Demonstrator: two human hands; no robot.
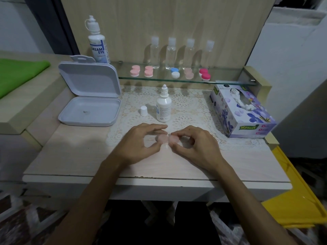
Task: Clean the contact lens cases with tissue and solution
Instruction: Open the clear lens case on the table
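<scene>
1. Pale wood-grain desk [74,156] with a lace mat [191,110] on it, a glass shelf [230,80] behind — that is the work area.
2. Both hands meet over the near edge of the mat. The left hand [141,144] pinches one end of a pale pink contact lens case [167,138] between thumb and fingers; the right hand [192,145] pinches the other end.
3. The case is blurred, so whether a cap is being unscrewed is hard to tell; I judge this is the opening step.
4. Hold the body steady with one hand and turn only the cap with the other, low over the mat so a dropped cap stays close.
5. The small solution bottle [164,107] stands uncapped just behind the hands, its white cap [143,110] beside it — keep elbows clear of it.
6. The tissue box [242,112] sits to the right, within reach for wiping.
7. More cases wait on the shelf.
</scene>
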